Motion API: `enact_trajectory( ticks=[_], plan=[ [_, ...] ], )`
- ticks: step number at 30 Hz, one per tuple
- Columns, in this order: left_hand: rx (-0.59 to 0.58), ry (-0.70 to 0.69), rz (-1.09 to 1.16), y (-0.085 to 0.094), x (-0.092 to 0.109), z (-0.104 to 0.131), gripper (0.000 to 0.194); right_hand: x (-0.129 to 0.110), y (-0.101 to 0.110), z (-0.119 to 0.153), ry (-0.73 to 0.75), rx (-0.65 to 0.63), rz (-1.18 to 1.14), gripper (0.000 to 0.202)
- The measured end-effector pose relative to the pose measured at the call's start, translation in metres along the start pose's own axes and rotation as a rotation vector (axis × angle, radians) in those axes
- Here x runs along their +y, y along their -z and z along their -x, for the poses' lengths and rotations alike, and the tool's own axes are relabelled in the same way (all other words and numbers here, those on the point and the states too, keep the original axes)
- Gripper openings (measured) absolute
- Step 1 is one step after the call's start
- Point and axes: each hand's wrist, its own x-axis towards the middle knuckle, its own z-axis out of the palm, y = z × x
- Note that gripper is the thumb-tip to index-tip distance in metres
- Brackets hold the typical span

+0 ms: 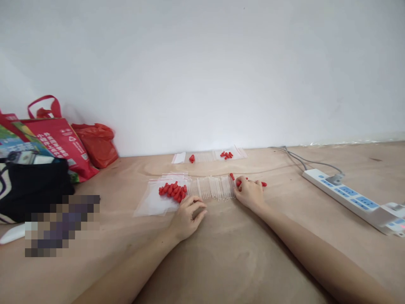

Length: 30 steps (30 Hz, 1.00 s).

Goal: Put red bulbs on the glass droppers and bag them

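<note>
A row of thin clear tubes (213, 187) lies side by side on the wooden table. At its left end, red rubber bulbs (172, 190) are heaped on clear zip bags (152, 202). My left hand (190, 217) rests just in front of this heap, fingers curved and apart, holding nothing visible. My right hand (250, 193) is at the right end of the row, fingers bent down close to the tubes; what its fingertips hold, if anything, is hidden. One red bulb (232, 176) stands out behind it, and another (264, 184) shows at its right.
Farther back lie more tubes (204, 157) between red bulbs (226, 155) and a small bag (179, 158). A power strip (341, 192) with cables is on the right. Red bags (63, 145) and a black bag (34, 185) stand at left.
</note>
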Motion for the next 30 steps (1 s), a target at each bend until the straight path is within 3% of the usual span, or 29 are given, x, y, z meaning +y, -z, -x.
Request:
enact_trajectory(
  ticks=[11,18,22,26,30],
  plan=[
    [0.022,0.014,-0.078,-0.003,-0.003,0.002,0.008,0.025,0.009,-0.020,-0.122,0.019,0.032,0.032],
    [0.095,0.137,-0.212,-0.001,0.000,-0.002,0.010,0.029,0.002,-0.025,-0.145,0.009,-0.015,0.028],
    [0.119,0.187,-0.296,-0.001,0.000,-0.001,0.014,0.029,0.002,-0.023,-0.144,0.066,-0.114,0.025],
    [0.104,0.186,-0.422,0.002,-0.001,-0.006,0.012,0.018,0.006,-0.014,-0.072,0.223,-0.200,0.022],
    [0.095,0.224,-0.585,0.004,-0.003,-0.027,0.016,-0.003,0.004,0.007,0.176,0.327,-0.211,0.018]
  ],
)
